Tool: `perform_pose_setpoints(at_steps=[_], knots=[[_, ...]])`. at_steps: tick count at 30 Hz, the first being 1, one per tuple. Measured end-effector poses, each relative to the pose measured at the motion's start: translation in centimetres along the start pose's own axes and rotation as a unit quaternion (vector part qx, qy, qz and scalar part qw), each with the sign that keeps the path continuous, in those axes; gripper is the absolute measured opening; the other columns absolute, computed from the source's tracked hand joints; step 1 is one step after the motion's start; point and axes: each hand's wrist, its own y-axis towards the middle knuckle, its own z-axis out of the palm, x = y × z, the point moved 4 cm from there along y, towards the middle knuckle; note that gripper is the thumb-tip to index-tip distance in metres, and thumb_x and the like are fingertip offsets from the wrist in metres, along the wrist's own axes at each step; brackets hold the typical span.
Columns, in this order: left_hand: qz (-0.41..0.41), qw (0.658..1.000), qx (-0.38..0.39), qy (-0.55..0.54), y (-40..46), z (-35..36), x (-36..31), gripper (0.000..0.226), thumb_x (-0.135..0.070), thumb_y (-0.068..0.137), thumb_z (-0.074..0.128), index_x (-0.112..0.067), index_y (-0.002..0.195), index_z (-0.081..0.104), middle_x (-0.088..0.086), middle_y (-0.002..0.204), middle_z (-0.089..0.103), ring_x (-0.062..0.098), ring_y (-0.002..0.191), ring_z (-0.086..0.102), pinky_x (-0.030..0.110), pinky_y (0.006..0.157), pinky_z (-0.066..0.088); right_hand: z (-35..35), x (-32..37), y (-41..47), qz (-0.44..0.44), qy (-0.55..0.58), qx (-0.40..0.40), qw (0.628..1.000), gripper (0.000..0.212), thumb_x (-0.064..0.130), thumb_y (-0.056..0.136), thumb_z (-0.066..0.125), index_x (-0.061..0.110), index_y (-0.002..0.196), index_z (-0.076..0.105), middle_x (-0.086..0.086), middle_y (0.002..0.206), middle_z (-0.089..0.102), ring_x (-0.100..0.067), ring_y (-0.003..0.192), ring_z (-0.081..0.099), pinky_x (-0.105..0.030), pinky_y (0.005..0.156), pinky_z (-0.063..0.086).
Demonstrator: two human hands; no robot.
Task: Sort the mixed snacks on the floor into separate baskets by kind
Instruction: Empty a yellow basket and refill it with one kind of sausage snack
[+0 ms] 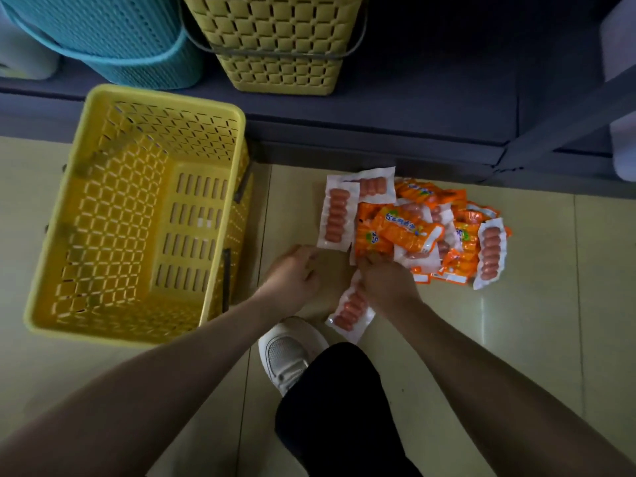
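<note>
The person crouches over a heap of snack packets (423,228) on the tiled floor (537,304), orange wrappers mixed with clear sausage packs. Their right hand (387,284) is curled around one clear sausage pack (349,313) at the near edge of the heap. The left hand (292,275) hangs just beside it, fingers loosely bent, holding nothing. A yellow basket (86,160) stands on the floor to the left, with nothing in it. A teal basket (113,39) and another yellow bin (275,39) sit on the grey ledge behind.
</note>
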Motion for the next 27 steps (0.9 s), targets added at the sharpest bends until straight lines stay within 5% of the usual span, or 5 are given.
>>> perform_pose_setpoints(at_steps=[5,12,17,20,27], knots=[[-0.036,0.999,0.033,0.014,1.0,2.1,1.2,0.038,-0.014,0.089,0.052,-0.018,0.126,0.051,0.001,0.129,0.049,0.019,0.109,0.054,0.031,0.094,0.045,2.9,0.1,-1.4,-0.074,-0.083,0.037,0.993,0.087,0.024,0.025,0.091,0.003,0.106,0.067,-0.018,0.106,0.067,-0.036,0.097,0.065,-0.045,0.081,0.055],[0.013,0.997,0.081,-0.011,2.2,3.0,0.4,0.062,-0.036,0.077,0.072,-0.03,0.131,0.043,-0.012,0.118,0.056,0.01,0.106,0.057,0.02,0.083,0.044,-2.8,0.9,-0.1,-0.034,0.352,0.0,0.935,0.044,0.013,0.077,0.075,0.005,0.115,0.054,0.006,0.1,0.061,0.0,0.082,0.057,0.0,0.067,0.037],[0.015,0.996,0.065,-0.053,2.4,-0.9,-2.6,0.039,-0.035,0.079,0.071,-0.027,0.111,0.052,-0.015,0.092,0.059,0.006,0.084,0.058,0.014,0.063,0.043,-7.3,0.0,1.1,-0.015,0.426,-0.11,0.898,0.05,0.022,0.088,0.063,0.014,0.133,0.043,0.003,0.126,0.055,-0.007,0.111,0.051,-0.01,0.083,0.04],[0.013,0.998,0.038,-0.049,1.4,-3.4,-3.6,0.031,-0.039,0.079,0.069,-0.032,0.1,0.047,-0.018,0.081,0.056,0.0,0.072,0.058,0.009,0.052,0.041,-7.7,-2.1,1.9,0.058,0.32,-0.195,0.925,0.047,0.028,0.093,0.053,0.009,0.135,0.042,-0.007,0.129,0.055,-0.02,0.118,0.052,-0.026,0.092,0.042],[-0.008,0.951,-0.152,-0.268,-2.1,-11.2,-2.5,0.007,-0.025,0.086,0.061,-0.02,0.09,0.057,-0.007,0.07,0.067,0.005,0.062,0.064,0.022,0.058,0.052,-5.5,-2.2,2.8,0.094,-0.061,-0.069,0.991,0.07,0.035,0.083,0.065,0.006,0.137,0.032,-0.018,0.134,0.046,-0.033,0.124,0.044,-0.042,0.105,0.036]])
